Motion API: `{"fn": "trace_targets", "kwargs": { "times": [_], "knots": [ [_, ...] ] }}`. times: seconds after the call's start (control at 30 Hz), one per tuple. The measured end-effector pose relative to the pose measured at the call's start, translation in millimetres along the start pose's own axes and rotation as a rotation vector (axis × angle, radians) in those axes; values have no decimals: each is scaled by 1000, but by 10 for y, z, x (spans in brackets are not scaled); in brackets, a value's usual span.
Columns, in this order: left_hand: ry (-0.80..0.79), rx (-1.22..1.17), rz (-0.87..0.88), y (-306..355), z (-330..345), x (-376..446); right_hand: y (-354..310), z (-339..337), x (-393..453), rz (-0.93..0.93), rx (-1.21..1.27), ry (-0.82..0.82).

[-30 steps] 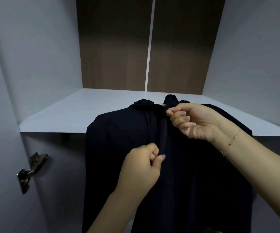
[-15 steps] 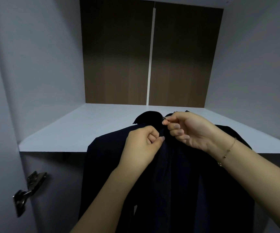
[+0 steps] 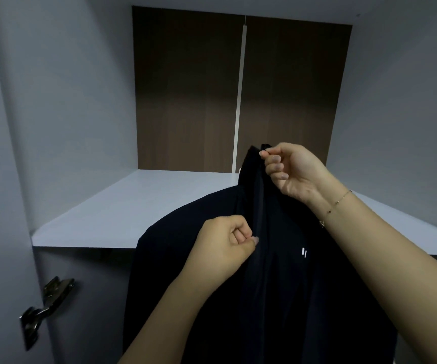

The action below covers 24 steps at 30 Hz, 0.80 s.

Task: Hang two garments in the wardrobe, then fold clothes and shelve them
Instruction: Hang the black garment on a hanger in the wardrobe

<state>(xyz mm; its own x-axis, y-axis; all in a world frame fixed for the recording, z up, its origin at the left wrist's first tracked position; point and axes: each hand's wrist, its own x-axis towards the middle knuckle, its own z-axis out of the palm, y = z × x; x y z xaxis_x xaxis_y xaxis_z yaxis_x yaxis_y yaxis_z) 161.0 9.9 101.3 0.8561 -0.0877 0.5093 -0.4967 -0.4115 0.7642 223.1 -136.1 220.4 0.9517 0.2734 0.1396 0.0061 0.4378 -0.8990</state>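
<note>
Dark zip jacket (image 3: 277, 285) hangs just below the wardrobe shelf (image 3: 123, 219), right hand (image 3: 291, 172) pinching its collar top, left hand (image 3: 225, 248) pinching the zip placket lower down; likely first garment, folding not started.

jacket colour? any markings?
Dark navy, near black, jacket with a small white two-bar logo on the chest; head view.
</note>
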Motion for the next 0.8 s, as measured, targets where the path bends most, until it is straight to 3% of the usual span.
{"fn": "trace_targets", "kwargs": {
  "times": [0.27,0.37,0.43,0.53,0.6,0.7,0.8],
  "knots": [
    [-83,280,77,57,-104,23,119,-52,-61,-395,-312,18],
    [154,367,240,70,-213,132,193,-183,-164,-449,-428,-7],
    [262,500,198,33,-292,246,287,-291,-248,-459,-497,-29],
    [70,746,37,-84,-318,384,500,-485,-378,-480,-561,-70],
    [38,749,0,-99,-296,417,596,-606,-479,-514,-654,-70],
    [130,721,12,-44,-307,394,647,-721,-657,-538,-754,-51],
    [40,417,-21,61,-355,312,687,-811,-905,-493,-830,-61]
  ]
}}
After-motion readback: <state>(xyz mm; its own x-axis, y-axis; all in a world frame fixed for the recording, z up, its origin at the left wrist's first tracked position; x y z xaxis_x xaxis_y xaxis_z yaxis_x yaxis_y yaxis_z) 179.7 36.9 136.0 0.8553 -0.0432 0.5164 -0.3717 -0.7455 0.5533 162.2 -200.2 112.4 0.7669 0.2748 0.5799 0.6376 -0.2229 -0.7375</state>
